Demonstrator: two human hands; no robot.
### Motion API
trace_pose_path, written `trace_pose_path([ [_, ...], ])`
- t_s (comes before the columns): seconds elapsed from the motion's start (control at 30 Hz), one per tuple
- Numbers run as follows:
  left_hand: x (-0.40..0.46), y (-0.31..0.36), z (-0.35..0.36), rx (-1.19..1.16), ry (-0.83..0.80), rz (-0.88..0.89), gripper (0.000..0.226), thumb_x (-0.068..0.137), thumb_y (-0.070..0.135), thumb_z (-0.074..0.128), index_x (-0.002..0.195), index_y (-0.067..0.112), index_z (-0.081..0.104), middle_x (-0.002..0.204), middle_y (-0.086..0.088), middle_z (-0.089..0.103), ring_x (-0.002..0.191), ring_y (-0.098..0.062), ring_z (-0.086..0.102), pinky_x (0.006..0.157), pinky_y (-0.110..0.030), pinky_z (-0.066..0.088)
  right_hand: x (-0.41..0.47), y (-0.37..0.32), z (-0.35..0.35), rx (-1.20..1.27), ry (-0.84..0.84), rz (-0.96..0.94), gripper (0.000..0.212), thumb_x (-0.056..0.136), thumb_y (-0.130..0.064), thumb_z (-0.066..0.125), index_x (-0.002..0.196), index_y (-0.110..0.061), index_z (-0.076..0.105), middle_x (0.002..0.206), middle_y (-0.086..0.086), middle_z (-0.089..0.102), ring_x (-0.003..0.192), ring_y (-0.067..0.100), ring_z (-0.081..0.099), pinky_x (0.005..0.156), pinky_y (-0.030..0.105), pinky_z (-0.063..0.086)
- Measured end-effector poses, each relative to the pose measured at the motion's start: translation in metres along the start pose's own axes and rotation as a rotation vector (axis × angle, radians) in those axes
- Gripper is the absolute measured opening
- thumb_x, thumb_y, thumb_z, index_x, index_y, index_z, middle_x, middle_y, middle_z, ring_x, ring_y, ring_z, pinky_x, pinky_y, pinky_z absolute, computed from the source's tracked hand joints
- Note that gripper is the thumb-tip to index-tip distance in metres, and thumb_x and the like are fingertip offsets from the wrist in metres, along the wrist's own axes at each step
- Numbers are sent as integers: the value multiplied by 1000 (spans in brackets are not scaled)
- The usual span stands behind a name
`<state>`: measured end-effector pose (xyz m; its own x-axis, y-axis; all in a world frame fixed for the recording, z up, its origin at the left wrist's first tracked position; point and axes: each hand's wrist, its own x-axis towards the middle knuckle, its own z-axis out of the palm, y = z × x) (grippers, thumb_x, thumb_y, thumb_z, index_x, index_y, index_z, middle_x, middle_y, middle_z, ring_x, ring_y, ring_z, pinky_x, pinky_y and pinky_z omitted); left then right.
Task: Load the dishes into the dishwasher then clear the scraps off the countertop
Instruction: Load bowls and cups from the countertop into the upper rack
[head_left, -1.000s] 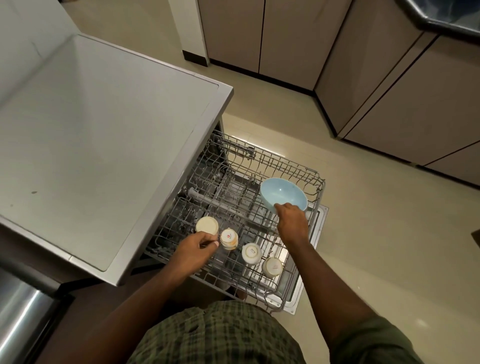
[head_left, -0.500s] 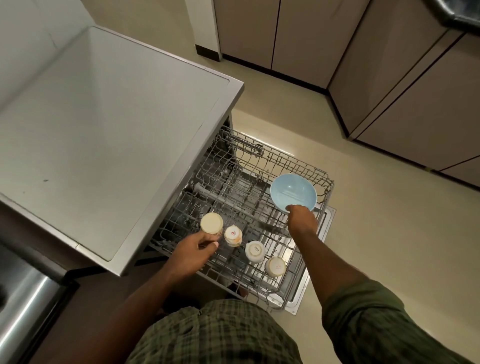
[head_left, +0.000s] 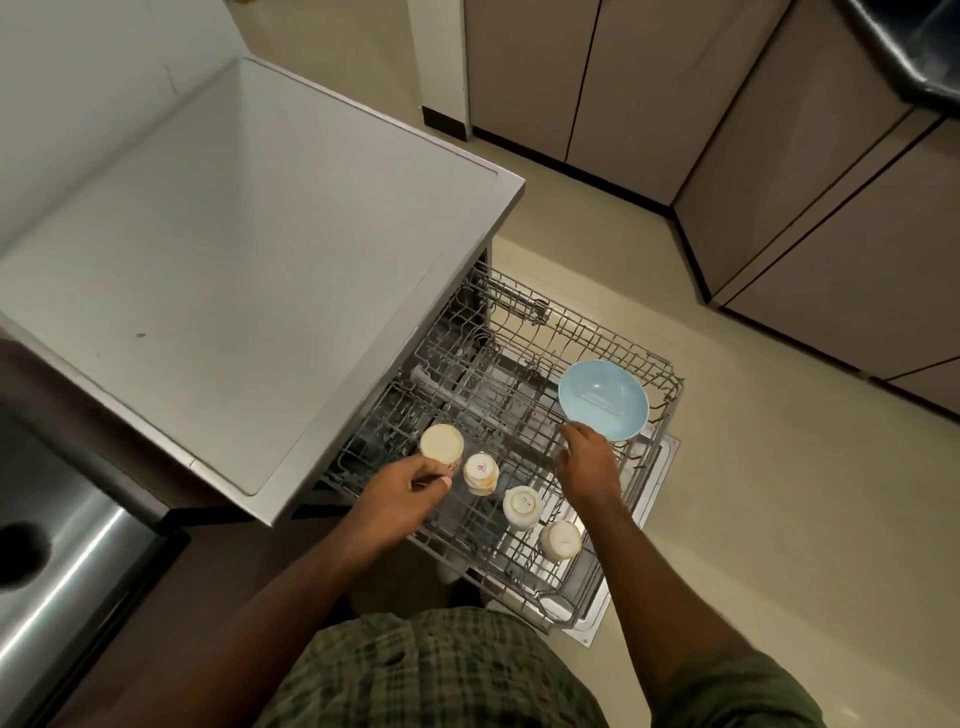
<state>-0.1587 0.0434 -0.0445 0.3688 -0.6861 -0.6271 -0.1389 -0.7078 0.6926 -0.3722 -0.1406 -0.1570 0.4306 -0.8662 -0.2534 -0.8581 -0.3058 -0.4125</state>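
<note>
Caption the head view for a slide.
Left hand holds a cup, right hand steadies blue bowl in rack.
</note>
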Motion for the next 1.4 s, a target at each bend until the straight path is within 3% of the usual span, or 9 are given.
trace_pose_path([
  [0.23, -25, -4, -34, -165, 79, 94, 19, 100, 28, 68, 119, 31, 72, 117, 13, 75, 102, -6, 73, 91, -36, 62, -20, -92, -15, 266, 94, -310, 38, 99, -8, 65, 134, -21, 71, 141, 3, 65, 130, 23, 56, 110, 42, 47],
  [0.4, -50, -11, -74, -313, 170, 209, 17, 101, 21, 67, 117, 24, 72, 112, 7, 78, 101, -11, 75, 80, -27, 61, -38, -177, -33, 382, 225, -639, 34, 94, -6, 61, 118, -21, 79, 129, 0, 71, 120, 20, 62, 100, 34, 53],
  [0.53, -76, -32, -116, -419, 309, 258, 15, 103, 18, 66, 117, 19, 70, 109, 2, 78, 96, -16, 76, 77, -28, 61, -63, -256, -38, 413, 216, -785, 40, 91, 1, 66, 121, -23, 78, 132, -4, 70, 121, 16, 61, 101, 23, 51],
  [0.6, -91, -47, -140, -479, 373, 265, 15, 103, 16, 65, 117, 16, 70, 109, 2, 78, 96, -18, 76, 78, -29, 62, -76, -293, -33, 451, 173, -836, 44, 89, 6, 66, 121, -23, 78, 131, -5, 72, 120, 16, 63, 102, 25, 51],
  [0.77, -131, -84, -190, -574, 499, 270, 18, 104, 17, 63, 120, 16, 70, 110, 2, 78, 98, -18, 75, 80, -27, 61, -115, -368, -8, 596, -61, -834, 35, 99, -2, 67, 126, -23, 76, 123, -14, 75, 114, 5, 69, 99, 30, 57],
  [0.93, -172, -128, -232, -622, 646, 290, 19, 104, 14, 62, 120, 16, 70, 110, -4, 77, 102, -21, 75, 81, -32, 63, -155, -434, 19, 661, -288, -840, 35, 99, -7, 70, 129, -24, 74, 120, -17, 76, 109, 4, 73, 96, 21, 56],
  [1.17, -224, -196, -278, -705, 828, 258, 17, 103, 13, 62, 117, 20, 71, 112, 1, 77, 98, -19, 75, 82, -31, 61, -203, -494, 60, 687, -439, -826, 33, 99, -9, 70, 128, -27, 74, 120, -16, 76, 113, 3, 71, 98, 17, 54],
  [1.27, -251, -233, -299, -639, 952, 250, 18, 102, 14, 63, 114, 25, 71, 111, 8, 77, 102, -12, 73, 87, -33, 61, -222, -516, 81, 709, -500, -809, 31, 99, -9, 71, 124, -28, 75, 118, -16, 76, 112, 3, 72, 97, 20, 56],
  [1.4, -293, -289, -329, -238, 1198, 118, 23, 98, 18, 67, 117, 31, 66, 115, 19, 68, 110, 3, 61, 94, -14, 46, -249, -546, 107, 725, -597, -788, 29, 100, -11, 70, 123, -29, 76, 117, -14, 77, 113, 7, 72, 99, 26, 57],
])
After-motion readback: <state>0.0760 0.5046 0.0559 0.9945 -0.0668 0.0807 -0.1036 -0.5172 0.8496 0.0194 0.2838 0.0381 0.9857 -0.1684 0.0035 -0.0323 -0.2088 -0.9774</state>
